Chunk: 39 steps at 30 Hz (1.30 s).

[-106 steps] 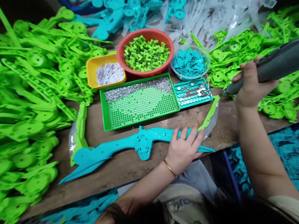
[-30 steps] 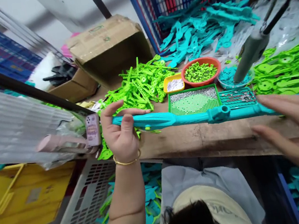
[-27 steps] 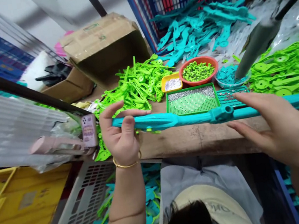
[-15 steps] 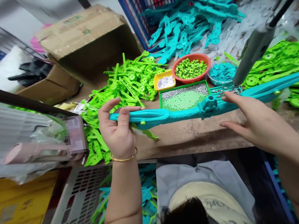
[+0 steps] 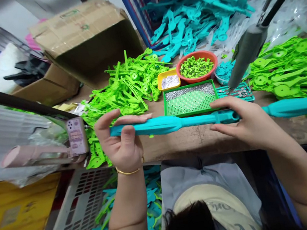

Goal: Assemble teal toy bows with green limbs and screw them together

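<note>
Near the left hand (image 5: 123,144), I see the long turquoise piece (image 5: 161,125); it looks like smooth plastic with soft shine. Below the right hand (image 5: 238,121), the tabletop (image 5: 186,144) looks like matt, worn wood. Beyond both hands, the carton (image 5: 79,28) is brown cardboard with glossy tape.

"Where does the head view look from?"

"From the wearer's own head, facing forward and steeply down at the green tray (image 5: 190,103), which sits a little above and right of mid-frame."

"How near is it?"

"Close: dark hair (image 5: 185,229) pokes in at the bottom edge, with the grey-clad lap (image 5: 178,188) between it and the tray."

"And past the tray?"

"It's wide enough to take in the striped crate (image 5: 128,7) behind the tray and the open cardboard box (image 5: 80,30) behind and to its left."
</note>
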Motion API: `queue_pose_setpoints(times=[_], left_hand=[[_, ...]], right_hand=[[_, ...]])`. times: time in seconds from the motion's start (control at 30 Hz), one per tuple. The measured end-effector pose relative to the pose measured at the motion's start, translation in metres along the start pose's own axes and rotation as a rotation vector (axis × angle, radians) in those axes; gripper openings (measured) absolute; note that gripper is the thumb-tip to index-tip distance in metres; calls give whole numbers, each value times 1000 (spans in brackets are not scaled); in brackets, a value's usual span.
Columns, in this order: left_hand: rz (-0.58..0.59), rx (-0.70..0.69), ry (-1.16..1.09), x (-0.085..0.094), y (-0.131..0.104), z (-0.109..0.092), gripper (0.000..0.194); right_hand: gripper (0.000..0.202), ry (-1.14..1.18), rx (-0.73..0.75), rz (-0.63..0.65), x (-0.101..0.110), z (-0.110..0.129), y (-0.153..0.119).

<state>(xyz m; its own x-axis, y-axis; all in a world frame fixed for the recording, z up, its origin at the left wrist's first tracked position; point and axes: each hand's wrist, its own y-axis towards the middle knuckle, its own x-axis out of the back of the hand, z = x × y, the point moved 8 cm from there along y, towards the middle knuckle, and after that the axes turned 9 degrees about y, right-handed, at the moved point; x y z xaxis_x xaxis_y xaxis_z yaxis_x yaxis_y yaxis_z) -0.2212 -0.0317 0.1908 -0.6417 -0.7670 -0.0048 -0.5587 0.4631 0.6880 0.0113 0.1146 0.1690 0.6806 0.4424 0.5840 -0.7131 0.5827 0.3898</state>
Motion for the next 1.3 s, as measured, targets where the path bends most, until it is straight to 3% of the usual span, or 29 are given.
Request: queue_pose_setpoints(times=[0.1,0.2,0.33,0.5,0.67,0.8,0.9,1.03,1.2,1.3], left_hand=[[-18,-37,-8,0,-9,-2,27],[-27,-24,19,0,-18,4,27],[-20,1,25,1,-27,11,26],[22,-43,-45,-1,-30,6,19],[26,2,1,-3,-35,5,21],[78,50,-12,-5,-38,7,28],[184,63,-85,-8,-36,10,46],[309,88,-120,-10,-33,15,28],[287,121,-93,-10,-29,13,25],[292,154,-47,-11,-23,13,29]], right_hand=[[13,-6,13,21,-6,1,2],[5,-56,67,0,-7,3,0],[4,-117,136,17,-11,6,-4],[6,-184,193,46,-10,14,-6],[14,-445,318,30,-23,53,-3],[23,-190,401,-15,-52,81,6],[17,58,409,-45,-70,77,13],[14,152,451,-98,-82,66,15],[18,136,446,-118,-77,70,14],[37,-26,392,-90,-52,70,5]])
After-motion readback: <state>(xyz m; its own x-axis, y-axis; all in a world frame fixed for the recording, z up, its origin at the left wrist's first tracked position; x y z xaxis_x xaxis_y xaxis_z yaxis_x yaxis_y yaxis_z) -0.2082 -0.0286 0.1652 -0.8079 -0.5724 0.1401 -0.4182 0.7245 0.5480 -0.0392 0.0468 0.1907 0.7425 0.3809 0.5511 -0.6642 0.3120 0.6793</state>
